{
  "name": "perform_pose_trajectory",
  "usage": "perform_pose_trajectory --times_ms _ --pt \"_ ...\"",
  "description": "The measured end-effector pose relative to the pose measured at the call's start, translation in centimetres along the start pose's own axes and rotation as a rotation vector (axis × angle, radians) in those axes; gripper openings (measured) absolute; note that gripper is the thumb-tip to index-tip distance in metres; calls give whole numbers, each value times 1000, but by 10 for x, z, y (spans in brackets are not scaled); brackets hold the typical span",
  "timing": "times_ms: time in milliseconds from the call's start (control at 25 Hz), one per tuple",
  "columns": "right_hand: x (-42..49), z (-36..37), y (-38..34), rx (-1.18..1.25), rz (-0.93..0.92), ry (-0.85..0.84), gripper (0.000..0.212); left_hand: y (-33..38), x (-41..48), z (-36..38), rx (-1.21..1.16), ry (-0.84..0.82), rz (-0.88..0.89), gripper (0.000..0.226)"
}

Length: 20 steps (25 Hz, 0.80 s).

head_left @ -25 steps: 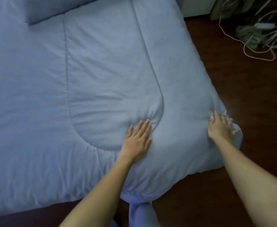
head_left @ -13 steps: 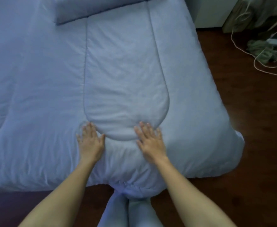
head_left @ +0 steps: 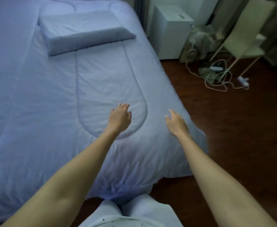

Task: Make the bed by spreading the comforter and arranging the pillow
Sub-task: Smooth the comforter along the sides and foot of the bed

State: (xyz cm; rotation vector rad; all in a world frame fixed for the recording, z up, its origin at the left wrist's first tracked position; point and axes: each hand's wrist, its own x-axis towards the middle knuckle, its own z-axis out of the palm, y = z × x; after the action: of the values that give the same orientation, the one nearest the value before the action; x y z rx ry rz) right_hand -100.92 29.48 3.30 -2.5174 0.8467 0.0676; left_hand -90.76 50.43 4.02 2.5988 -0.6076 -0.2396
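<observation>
Comforter [head_left: 52,104] coverage extended across the bed from the near edge to the far end, with the near right corner draped toward the floor [head_left: 232,128]. Only shallow wrinkles showed, mostly at the near edge. The spreading step appeared largely complete. The pillow [head_left: 85,36] lay flat on top of the comforter at the far end, roughly square to the bed; its placement appeared finished or nearly so. Remaining work was judged to be minor smoothing.

Both arms reached forward from the near edge. The left hand [head_left: 119,118] was palm-down over the rounded stitched panel, fingers extended and loosely together, grasping nothing. The right hand [head_left: 176,123] was near the right edge, fingers extended, likewise empty. Whether either palm touched the fabric could not be determined.
</observation>
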Motion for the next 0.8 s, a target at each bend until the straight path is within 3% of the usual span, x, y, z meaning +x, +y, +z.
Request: perform_pose_trajectory --times_ms 200,360,800 --pt "-9 -72 -46 296 -225 246 36 74 17 -49 -209 287 119 37" --pt "-9 -118 -16 420 -305 338 33 128 25 -40 -313 378 150 34" --pt "34 -223 146 260 -599 172 32 290 17 52 -466 542 -32 27"
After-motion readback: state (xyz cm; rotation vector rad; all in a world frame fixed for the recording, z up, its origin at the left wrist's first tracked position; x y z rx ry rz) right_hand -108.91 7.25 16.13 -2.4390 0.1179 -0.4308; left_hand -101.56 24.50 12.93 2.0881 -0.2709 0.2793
